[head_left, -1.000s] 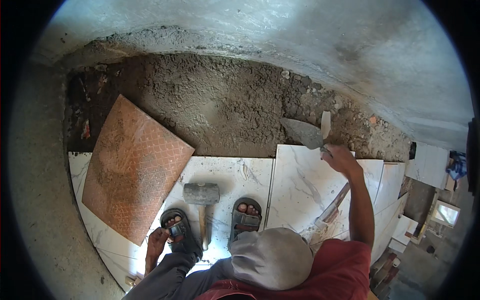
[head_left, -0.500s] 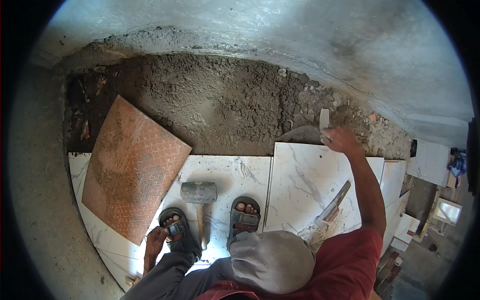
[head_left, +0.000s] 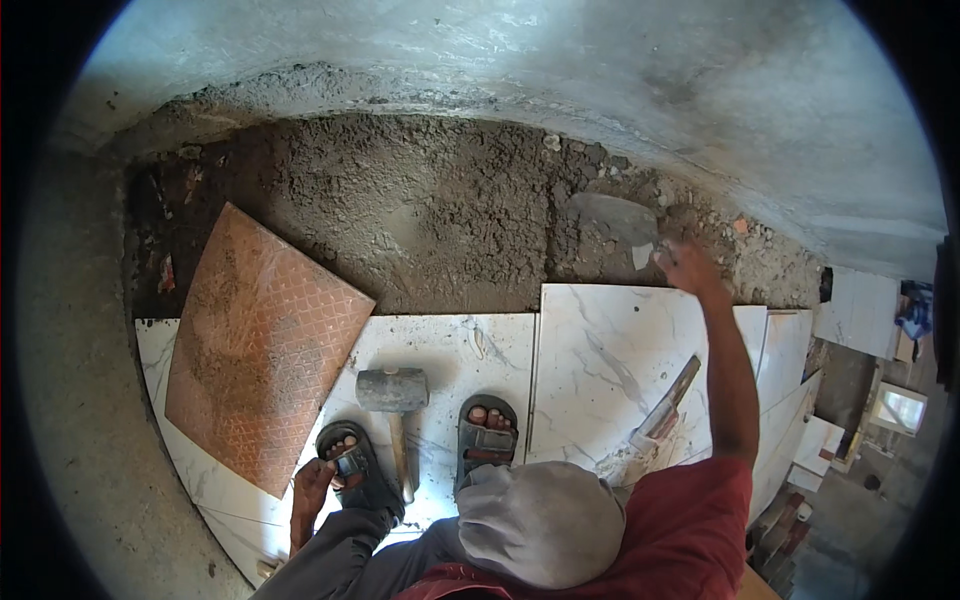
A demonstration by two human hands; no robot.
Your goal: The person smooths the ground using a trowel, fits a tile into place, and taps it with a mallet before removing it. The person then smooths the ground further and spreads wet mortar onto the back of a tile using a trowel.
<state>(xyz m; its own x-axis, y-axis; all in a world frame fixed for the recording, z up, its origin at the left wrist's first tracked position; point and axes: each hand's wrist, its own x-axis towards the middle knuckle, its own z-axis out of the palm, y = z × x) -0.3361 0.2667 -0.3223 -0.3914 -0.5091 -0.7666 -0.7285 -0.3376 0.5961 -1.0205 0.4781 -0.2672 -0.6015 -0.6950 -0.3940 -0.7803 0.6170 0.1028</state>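
My right hand (head_left: 688, 268) is closed around the handle of a trowel, over the mortar beyond the white tiles. The trowel's grey blade (head_left: 615, 218) points left and lies against the rough mortar bed (head_left: 430, 215). A pale piece by the handle shows beside my fingers; I cannot tell what it is. Down at the left, my left hand (head_left: 313, 480) rests against my left sandal (head_left: 362, 475), its fingers curled. Whether anything is in them is hidden. Between my feet lies a mallet (head_left: 393, 390) with a dark head and a wooden handle.
A large orange-brown tile (head_left: 265, 350), its gridded back upward, lies askew at the left over white marbled tiles (head_left: 460, 345). A dirty long-bladed tool (head_left: 668, 405) rests on the right tile (head_left: 600, 350). A grey wall (head_left: 560, 60) bounds the mortar; rubble (head_left: 775, 260) lies right.
The trowel blade has swung from beside the tile edge up and away, further onto the mortar. My right hand has shifted slightly right and turned. My left hand stays by the sandal.
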